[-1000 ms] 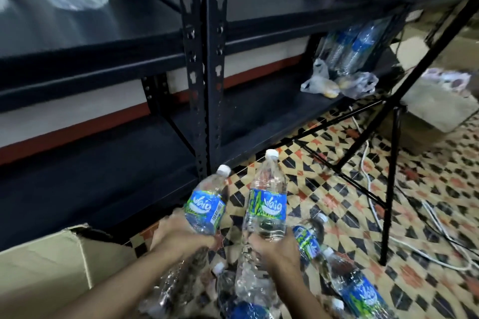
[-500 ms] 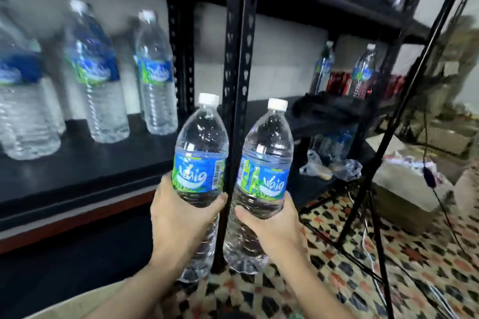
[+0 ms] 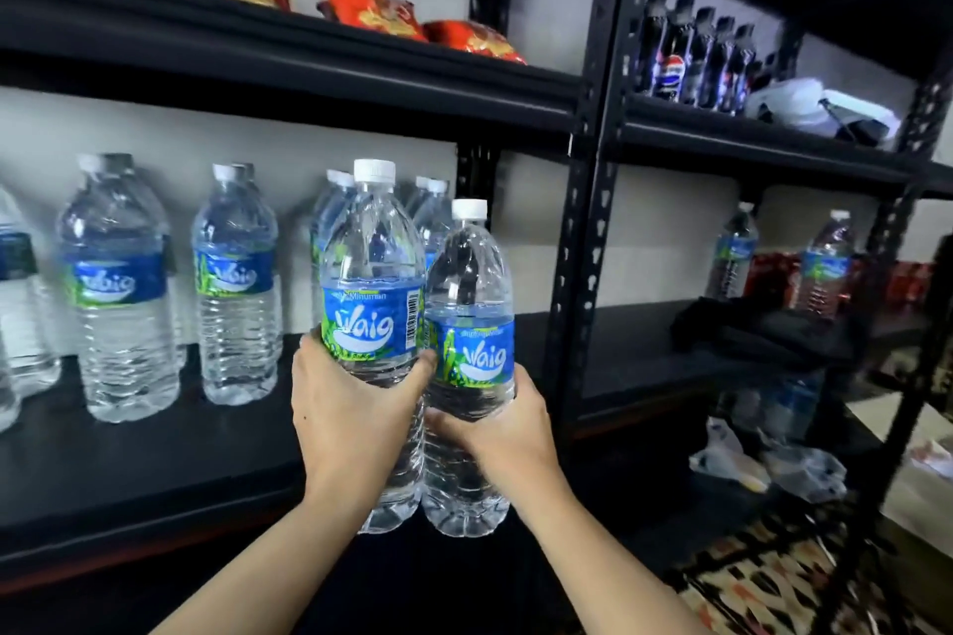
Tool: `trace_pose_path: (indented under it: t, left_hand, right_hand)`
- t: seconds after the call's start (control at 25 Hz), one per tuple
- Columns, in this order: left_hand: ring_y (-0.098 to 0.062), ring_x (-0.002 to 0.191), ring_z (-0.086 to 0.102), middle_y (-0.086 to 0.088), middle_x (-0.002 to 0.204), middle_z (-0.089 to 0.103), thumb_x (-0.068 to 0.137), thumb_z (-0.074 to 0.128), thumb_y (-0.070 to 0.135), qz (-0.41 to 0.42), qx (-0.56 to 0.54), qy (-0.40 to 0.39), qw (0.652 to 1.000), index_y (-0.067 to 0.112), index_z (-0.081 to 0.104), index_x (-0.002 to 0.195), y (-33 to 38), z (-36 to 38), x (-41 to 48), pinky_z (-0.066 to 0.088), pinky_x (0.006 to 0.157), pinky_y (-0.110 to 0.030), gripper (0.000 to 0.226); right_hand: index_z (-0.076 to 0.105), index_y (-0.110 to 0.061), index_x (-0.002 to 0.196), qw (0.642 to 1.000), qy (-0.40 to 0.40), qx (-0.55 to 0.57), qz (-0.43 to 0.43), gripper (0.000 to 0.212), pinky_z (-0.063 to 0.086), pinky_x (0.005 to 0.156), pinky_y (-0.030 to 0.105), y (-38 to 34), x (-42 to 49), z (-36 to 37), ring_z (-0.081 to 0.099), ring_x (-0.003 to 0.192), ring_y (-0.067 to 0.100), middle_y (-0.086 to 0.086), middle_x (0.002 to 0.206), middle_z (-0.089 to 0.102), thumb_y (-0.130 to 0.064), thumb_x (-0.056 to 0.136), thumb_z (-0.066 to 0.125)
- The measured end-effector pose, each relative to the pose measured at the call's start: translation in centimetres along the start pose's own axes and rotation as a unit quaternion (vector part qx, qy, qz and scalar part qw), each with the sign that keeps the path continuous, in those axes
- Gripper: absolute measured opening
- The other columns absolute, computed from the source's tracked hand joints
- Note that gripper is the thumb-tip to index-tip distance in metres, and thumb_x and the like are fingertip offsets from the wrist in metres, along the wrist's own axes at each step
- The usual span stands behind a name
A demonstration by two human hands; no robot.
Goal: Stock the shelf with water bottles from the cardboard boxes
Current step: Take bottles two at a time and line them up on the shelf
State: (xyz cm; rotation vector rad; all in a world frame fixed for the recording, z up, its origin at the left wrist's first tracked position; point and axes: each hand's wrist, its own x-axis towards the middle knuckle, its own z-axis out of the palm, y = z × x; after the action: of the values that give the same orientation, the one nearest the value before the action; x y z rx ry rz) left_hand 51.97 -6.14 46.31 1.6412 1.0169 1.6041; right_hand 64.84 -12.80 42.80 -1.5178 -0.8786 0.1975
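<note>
Both bare arms are raised in front of the person, the left forearm [image 3: 247,567] and right forearm [image 3: 593,547] slanting inward so the wrists end up close together. The left hand [image 3: 350,407] grips the taller bottle [image 3: 368,273] at its middle, thumb wrapped round the front. The right hand [image 3: 495,433] grips the lower bottle [image 3: 469,284] from below its label, fingers curled round it. The two hands touch, knuckles side by side.

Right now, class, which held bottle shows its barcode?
The left bottle, gripped by the left hand, cap higher; the right bottle, in the right hand, shows no barcode.
</note>
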Motion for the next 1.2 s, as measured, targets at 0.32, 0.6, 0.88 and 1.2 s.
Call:
trace_pose_path:
  t: [0.32,0.6,0.88,1.2]
  left_hand:
    - [-0.026,0.112,0.055,-0.005,0.113,0.06,0.06,0.09,0.047,0.012,-0.008,0.031,0.999,0.012,0.051,0.121,-0.9,1.5,5.0,0.042,0.097,-0.039,0.08]
    - [-0.012,0.1,0.046,0.0,0.112,0.056,0.061,0.089,0.048,0.02,-0.008,0.021,1.0,0.015,0.05,0.121,-2.0,3.3,7.0,0.037,0.091,-0.029,0.078]
    - [-0.022,0.117,0.052,-0.001,0.118,0.058,0.058,0.088,0.053,0.014,0.006,0.028,1.0,0.015,0.049,0.127,-3.7,4.3,7.6,0.041,0.103,-0.038,0.088]
    - [-0.023,0.114,0.054,0.0,0.114,0.059,0.059,0.088,0.052,0.013,0.006,0.034,0.999,0.016,0.051,0.125,-3.9,4.2,7.7,0.044,0.103,-0.043,0.084]
  right_hand:
    - [0.059,-0.029,0.112,1.0,0.0,-0.006,-0.008,0.073,0.052,0.077,0.018,-0.8,6.8,2.4,0.067,0.09,-0.004,-0.013,0.101,0.072,-0.034,0.051,0.098]
    - [0.055,-0.024,0.116,1.0,0.024,-0.015,-0.003,0.075,0.046,0.074,0.017,1.3,13.8,2.9,0.065,0.093,0.003,-0.011,0.103,0.067,-0.031,0.054,0.097]
    - [0.05,-0.027,0.126,1.0,-0.021,-0.007,0.011,0.083,0.052,0.094,0.035,4.8,15.0,3.4,0.065,0.103,0.008,-0.01,0.113,0.067,-0.037,0.057,0.093]
    - [0.044,-0.045,0.119,0.995,-0.071,-0.056,0.049,0.074,0.053,0.091,0.031,9.6,11.5,2.6,0.065,0.101,0.0,-0.019,0.111,0.067,-0.033,0.063,0.091]
